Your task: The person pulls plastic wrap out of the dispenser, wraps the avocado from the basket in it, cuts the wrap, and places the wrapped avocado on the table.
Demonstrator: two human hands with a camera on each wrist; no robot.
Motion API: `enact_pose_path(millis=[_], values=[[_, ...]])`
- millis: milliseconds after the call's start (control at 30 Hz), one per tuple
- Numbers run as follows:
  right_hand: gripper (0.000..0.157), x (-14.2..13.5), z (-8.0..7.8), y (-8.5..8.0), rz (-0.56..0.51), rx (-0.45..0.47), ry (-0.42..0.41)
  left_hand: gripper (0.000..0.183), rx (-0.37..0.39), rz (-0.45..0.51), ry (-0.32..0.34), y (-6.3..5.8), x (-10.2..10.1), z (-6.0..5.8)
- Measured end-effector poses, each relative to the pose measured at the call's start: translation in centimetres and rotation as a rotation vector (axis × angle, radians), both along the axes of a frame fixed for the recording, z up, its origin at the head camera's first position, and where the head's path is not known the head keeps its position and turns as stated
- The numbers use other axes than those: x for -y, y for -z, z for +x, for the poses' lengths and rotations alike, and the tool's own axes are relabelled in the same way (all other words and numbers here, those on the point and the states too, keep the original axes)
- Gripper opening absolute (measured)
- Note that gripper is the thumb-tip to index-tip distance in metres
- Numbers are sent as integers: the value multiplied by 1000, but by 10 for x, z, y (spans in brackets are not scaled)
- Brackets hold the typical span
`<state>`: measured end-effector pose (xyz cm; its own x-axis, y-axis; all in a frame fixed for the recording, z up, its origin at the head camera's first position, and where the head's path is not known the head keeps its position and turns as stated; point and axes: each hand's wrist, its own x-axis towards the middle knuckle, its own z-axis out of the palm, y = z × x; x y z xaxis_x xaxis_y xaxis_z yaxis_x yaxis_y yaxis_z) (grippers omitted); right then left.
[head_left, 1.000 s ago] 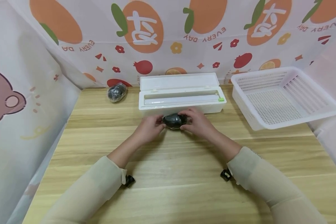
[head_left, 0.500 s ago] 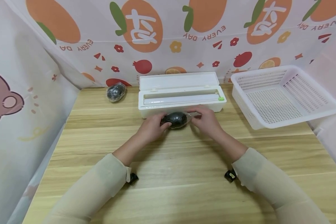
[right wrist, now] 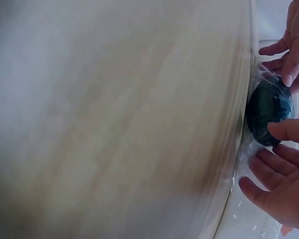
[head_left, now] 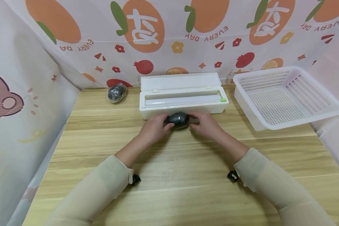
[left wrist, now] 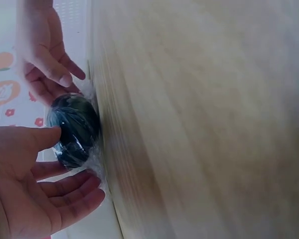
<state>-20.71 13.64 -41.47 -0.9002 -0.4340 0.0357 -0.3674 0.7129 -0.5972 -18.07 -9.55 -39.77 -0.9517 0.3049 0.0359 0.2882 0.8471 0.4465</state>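
A dark, egg-shaped avocado [head_left: 178, 119] in clear cling film lies sideways between both hands, just before a white box. My left hand [head_left: 153, 127] holds its left end, thumb in front and fingers behind. At the other end, my right hand [head_left: 205, 125] grips the avocado and the film tail there. Loose film [left wrist: 94, 167] bunches by the left fingers in the left wrist view. In the right wrist view, the right thumb [right wrist: 281, 129] presses the dark skin, and crinkled film [right wrist: 245, 152] trails beside the fingers.
The white cling film dispenser box [head_left: 183, 109] stands with its lid [head_left: 180, 81] raised, a film roll [head_left: 180, 100] inside and a green slider [head_left: 223, 99] at right. Another film-wrapped dark avocado [head_left: 117, 93] sits at back left. A white perforated basket [head_left: 304, 121] occupies the back right.
Both hands and the avocado have shifted slightly right. The right hand drew the film tail out from the right end, then came back in against the avocado. Box, basket and other avocado stayed put.
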Motion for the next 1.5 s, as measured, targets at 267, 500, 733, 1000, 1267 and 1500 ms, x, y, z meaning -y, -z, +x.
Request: enact_pose_path(millis=[267,500,733,1000,1267,1500], values=[[52,-3,3,-2,-26,79,-2,40,13,-31,-16,-4,0,0],[56,-11,4,5,-73,99,-28,39,-20,-55,-5,-4,-1,-1],[48,-22,11,0,-144,41,12,43,-26,-71,-7,-3,0,-1],[40,-62,-5,-4,-208,-522,106,48,-7,-72,-14,-3,2,-1],[81,-92,-30,-4,-43,-512,194,47,-4,-62,-10,-2,4,-1],[91,-99,-44,-3,37,-293,245,45,-26,-56,-4,-2,5,-2]])
